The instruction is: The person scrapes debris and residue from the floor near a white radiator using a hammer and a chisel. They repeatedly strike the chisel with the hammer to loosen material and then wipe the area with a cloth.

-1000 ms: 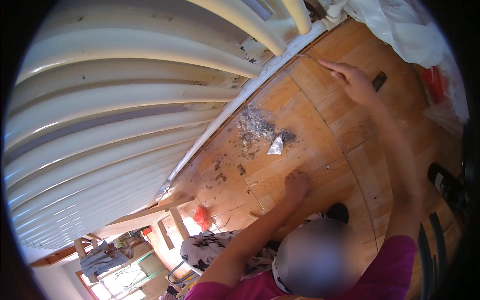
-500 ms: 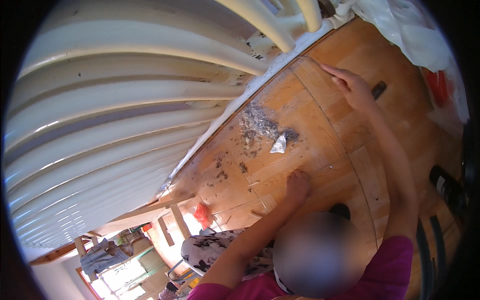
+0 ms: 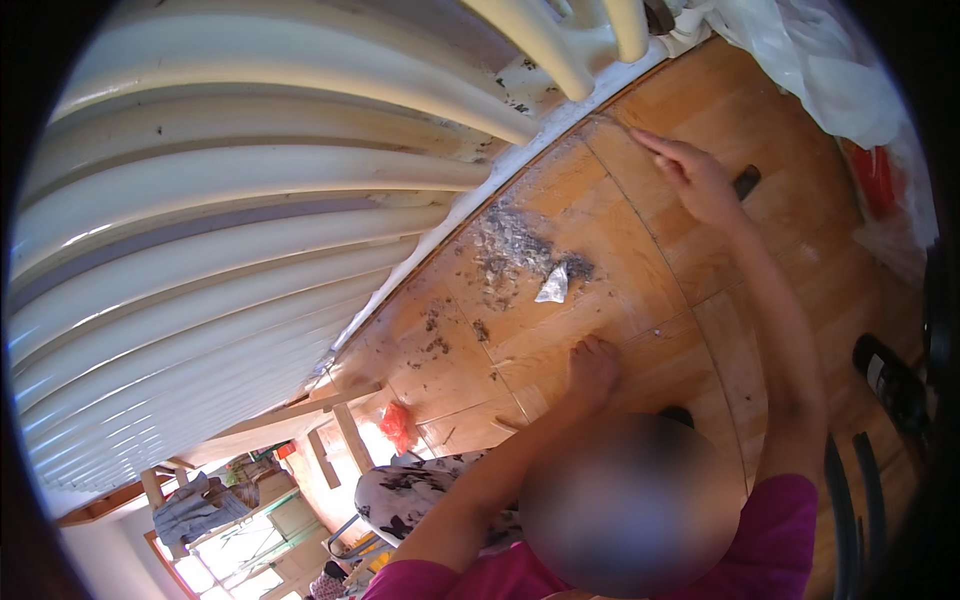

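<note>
My right hand reaches low over the wood-patterned floor near the base of the ribbed cream radiator. Its index finger points forward, and a dark tool handle sticks out behind the palm; the tool's working end is hard to make out. Close to my body, my left hand is curled into a fist against the floor, with nothing visible in it. Between the hands and the radiator lies a patch of grey debris, with a crumpled silvery scrap at its edge. Darker crumbs are scattered farther left.
White plastic sheeting bunches at the far right, with something red under it. A dark bottle lies at the right. A red plastic bag and a wooden frame are at the lower left.
My right hand and the dark handle have shifted slightly left along the floor. My left fist stays in place. The whole view has moved a little.
</note>
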Demonstrator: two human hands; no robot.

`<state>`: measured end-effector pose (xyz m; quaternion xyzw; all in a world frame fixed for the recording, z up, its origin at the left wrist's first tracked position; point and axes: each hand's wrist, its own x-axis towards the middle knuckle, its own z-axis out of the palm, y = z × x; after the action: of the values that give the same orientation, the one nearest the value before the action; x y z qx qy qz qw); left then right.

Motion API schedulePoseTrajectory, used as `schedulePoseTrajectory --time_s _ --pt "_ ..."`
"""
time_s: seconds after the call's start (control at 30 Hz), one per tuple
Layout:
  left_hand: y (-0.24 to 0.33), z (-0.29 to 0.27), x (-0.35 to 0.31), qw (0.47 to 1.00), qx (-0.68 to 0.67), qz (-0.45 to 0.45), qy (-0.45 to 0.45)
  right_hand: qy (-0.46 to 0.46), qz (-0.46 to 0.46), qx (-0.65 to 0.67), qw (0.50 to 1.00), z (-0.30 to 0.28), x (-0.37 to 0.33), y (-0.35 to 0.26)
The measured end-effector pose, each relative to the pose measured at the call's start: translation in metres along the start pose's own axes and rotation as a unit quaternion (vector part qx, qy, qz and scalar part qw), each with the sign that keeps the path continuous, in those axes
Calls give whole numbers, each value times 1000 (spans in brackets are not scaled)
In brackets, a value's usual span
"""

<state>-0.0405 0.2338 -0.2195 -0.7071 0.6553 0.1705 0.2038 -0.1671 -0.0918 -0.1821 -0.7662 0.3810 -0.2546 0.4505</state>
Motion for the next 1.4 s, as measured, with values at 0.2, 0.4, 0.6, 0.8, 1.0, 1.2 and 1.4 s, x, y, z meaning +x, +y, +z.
schedulePoseTrajectory --time_s 0.2,0.4,0.6,0.8,1.0,1.2,1.4 --pt "-7 -3 -1 999 -34 11 -19 35 -23 6 999 -23 -2 7" --pt "0 -5 2 999 -12 -11 -29 63 -32 -47 996 -45 -3 13" --pt "-8 -8 0 998 -42 2 -52 59 -28 22 998 -14 -9 9" --pt "-1 -6 3 998 -19 -16 -53 58 47 71 995 -18 -14 22" --pt "-4 -5 3 998 -39 -2 -55 92 2 66 994 -29 -11 22" --pt "-6 -4 2 998 -43 -10 -34 38 -3 24 999 -24 -7 9" --pt "0 -9 5 997 -38 -11 -62 54 -12 33 998 -23 -10 15"
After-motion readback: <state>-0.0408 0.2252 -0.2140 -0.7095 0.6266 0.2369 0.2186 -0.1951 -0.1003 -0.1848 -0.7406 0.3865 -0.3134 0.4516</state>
